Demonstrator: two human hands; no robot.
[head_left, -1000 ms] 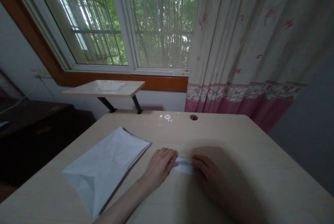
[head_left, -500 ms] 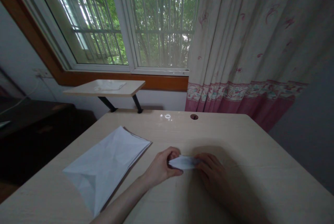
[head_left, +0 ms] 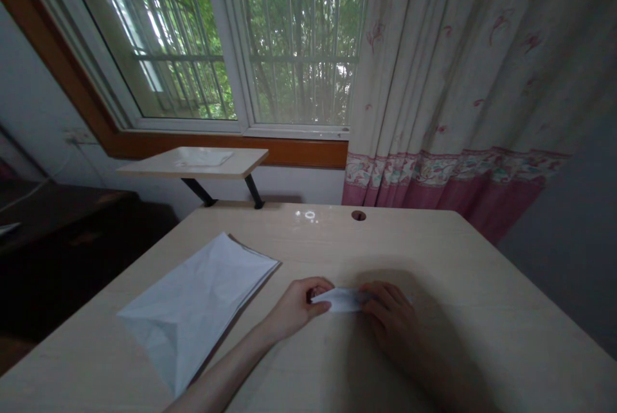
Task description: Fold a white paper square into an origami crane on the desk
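A small folded piece of white paper (head_left: 341, 298) lies on the pale wooden table (head_left: 482, 323), near its middle. My left hand (head_left: 299, 304) pinches the paper's left end between thumb and curled fingers. My right hand (head_left: 393, 320) rests palm down on the paper's right end, its fingers pressed together on it. To the left of my left forearm lies a stack of larger creased white sheets (head_left: 197, 307).
A round cable hole (head_left: 358, 215) sits near the table's far edge. Behind the table stand a small raised shelf (head_left: 193, 166) holding a white sheet, a barred window, and a cream and pink curtain (head_left: 457, 79). Dark furniture (head_left: 58, 233) stands at the left.
A second ago both hands lay flat, pressing the paper to the table. My left hand has since curled and taken the paper's left end in a pinch, lifting it slightly.
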